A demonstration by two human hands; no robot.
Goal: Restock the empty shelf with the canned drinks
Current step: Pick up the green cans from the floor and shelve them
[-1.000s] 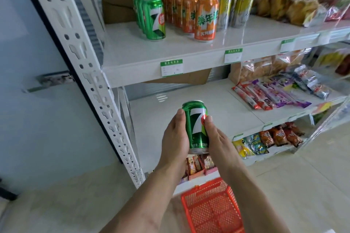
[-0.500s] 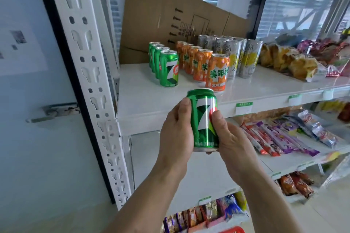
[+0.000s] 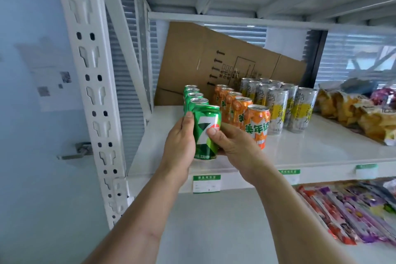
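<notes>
Hands, left [image 3: 179, 141] and right [image 3: 234, 148], clasp a green can [image 3: 206, 133] upright at the shelf [image 3: 310, 150] front, just ahead of the green row [image 3: 192, 97]. Placing step; next, likely set it down in line and release.

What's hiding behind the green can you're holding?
Behind the held green can stands a row of four more green cans, then a cardboard sheet. Their lower parts are covered by the can and the left hand.
</notes>
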